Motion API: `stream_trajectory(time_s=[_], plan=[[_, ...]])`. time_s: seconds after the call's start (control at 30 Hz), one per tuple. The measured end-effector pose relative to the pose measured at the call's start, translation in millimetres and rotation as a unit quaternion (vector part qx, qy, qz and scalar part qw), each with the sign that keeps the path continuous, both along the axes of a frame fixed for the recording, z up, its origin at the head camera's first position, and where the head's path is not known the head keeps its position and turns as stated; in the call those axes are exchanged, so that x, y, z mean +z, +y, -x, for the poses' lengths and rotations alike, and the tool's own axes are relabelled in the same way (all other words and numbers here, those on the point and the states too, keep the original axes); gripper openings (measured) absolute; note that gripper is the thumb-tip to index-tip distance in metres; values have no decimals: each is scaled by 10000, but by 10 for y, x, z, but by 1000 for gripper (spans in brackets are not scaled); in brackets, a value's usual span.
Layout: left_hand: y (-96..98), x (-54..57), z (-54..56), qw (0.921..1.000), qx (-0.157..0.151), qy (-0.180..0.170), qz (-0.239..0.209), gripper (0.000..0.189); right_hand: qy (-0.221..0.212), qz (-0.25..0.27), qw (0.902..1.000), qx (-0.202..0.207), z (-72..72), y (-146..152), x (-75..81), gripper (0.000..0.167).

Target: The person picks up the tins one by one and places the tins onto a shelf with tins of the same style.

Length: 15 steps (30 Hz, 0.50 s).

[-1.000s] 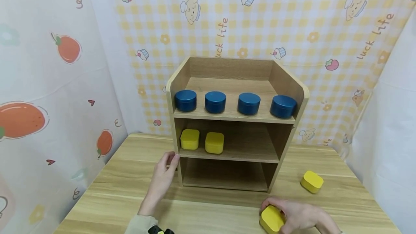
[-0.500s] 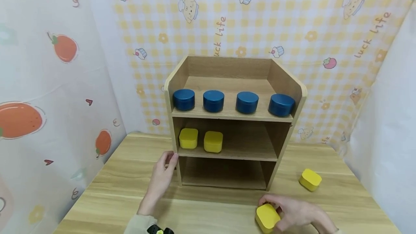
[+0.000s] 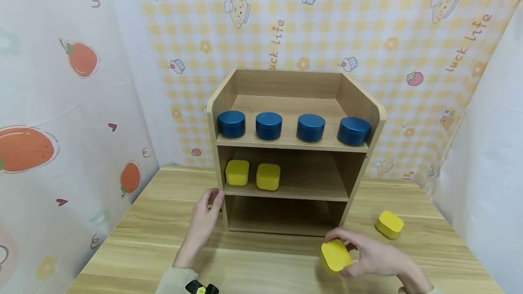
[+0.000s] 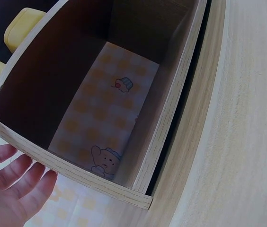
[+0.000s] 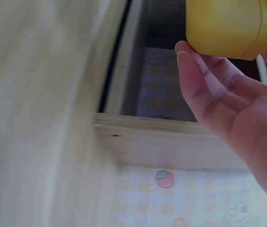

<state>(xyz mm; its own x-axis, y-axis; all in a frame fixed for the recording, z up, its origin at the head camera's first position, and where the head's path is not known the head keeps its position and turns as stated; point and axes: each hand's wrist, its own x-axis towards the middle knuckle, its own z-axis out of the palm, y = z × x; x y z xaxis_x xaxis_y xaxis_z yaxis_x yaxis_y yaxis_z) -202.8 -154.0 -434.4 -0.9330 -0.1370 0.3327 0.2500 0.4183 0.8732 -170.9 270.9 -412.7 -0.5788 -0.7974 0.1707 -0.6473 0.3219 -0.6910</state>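
Observation:
A wooden shelf unit (image 3: 286, 148) stands on the table. My left hand (image 3: 203, 219) holds its left side panel, thumb at the front edge and fingers against the outer face (image 4: 15, 189). At the lower right, my right hand (image 3: 373, 254) grips a yellow lidded box (image 3: 336, 256) with rounded corners, tilted and raised off the table; the box (image 5: 230, 28) also shows in the right wrist view between thumb and fingers. Two like yellow boxes, one at the left (image 3: 237, 173) and one beside it (image 3: 268, 177), sit on the middle shelf.
Several round blue tins (image 3: 268, 126) stand in a row along the top shelf's front edge. Another yellow box (image 3: 389, 224) lies on the table (image 3: 261, 269) right of the unit. Patterned cloth (image 3: 310, 35) hangs behind, with more cloth (image 3: 61, 103) at the left.
My right hand has lifted the yellow box and brought it slightly left, nearer the shelf unit, tilting it. The left hand stays on the side panel. The view has shifted a little.

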Motion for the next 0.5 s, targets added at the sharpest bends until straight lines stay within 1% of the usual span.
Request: stream_trajectory(time_s=[0.03, 0.17, 0.37, 0.5], plan=[[0, 2, 0, 10000, -6, -1, -8, 44, 160, -24, 9999, -58, -3, -12, 34, 59], [-2, 8, -1, 10000, -9, -17, -18, 44, 584, -102, 9978, -294, -2, -77, 172, 60], [-10, 4, 6, 10000, 24, -8, 40, 45, 862, -16, 9952, -466, 14, -206, 371, 59], [0, -3, 4, 10000, 21, -22, 58, 46, 1046, -37, 9915, -769, 35, -300, 464, 61]])
